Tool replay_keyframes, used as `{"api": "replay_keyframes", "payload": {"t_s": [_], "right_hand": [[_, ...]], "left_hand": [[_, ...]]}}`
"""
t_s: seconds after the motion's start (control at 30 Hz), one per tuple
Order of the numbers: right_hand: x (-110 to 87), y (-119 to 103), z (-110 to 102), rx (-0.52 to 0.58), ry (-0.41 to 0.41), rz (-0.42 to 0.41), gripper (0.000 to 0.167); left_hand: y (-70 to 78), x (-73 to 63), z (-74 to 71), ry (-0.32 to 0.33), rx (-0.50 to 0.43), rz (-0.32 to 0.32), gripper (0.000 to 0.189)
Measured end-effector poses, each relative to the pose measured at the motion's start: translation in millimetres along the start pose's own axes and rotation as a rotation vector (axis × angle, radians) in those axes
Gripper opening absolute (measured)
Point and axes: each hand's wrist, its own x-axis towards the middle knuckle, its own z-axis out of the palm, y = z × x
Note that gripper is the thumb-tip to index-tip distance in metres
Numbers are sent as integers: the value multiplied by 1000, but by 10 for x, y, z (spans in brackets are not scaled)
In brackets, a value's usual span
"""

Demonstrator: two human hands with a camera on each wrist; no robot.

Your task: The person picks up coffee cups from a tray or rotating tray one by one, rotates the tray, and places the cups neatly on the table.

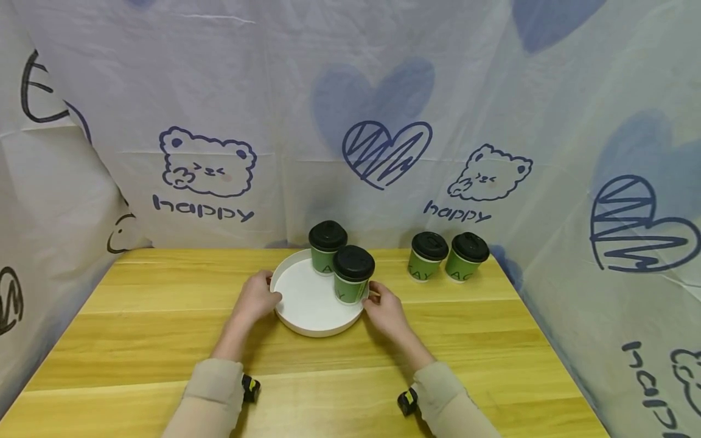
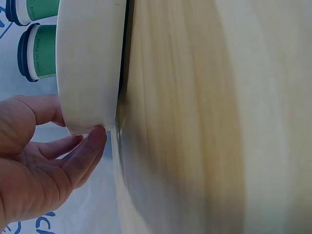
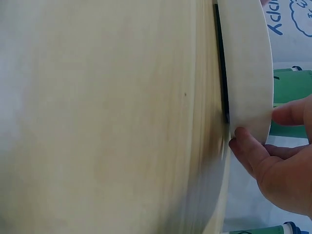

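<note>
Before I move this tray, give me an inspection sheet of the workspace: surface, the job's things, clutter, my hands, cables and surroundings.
Surface: table with a light wood grain.
Job's things: round white tray carrying a farther cup and a nearer cup, both upright with black lids; whether the tray touches the table is hard to tell.
Clutter: a third cup and fourth cup, lidded, stand off the tray, to its right.
Hands: left hand grips the tray's left side; right hand grips its right side.
Cables: nothing seen.
Surroundings: cloth printed with bears and hearts, behind the table and at both sides.
</note>
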Motion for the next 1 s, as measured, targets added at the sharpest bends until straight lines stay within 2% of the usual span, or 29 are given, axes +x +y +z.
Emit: {"api": "replay_keyframes", "payload": {"t_s": [0.33, 0.43, 0.6, 0.7, 0.83, 1.0], "right_hand": [[-52, -9, -7, -11, -13, -17, 52], [-82, -17, -12, -15, -21, -30, 52], [-104, -10, -11, -21, -31, -46, 51], [-110, -13, -18, -19, -32, -43, 53], [-116, -40, -44, -10, -6, -53, 58], [-99, -64, -80, 7, 28, -95, 67]], "left_hand": [[2, 60, -35, -20, 66, 21, 59], [-11, 74, -41, -21, 106, 55, 57], [-48, 96, -59, -37, 233, 126, 57], [-56, 98, -81, -45, 319, 140, 56], [-46, 94, -109, -60, 417, 163, 55], [-45, 97, -127, -59, 523, 238, 53]]}}
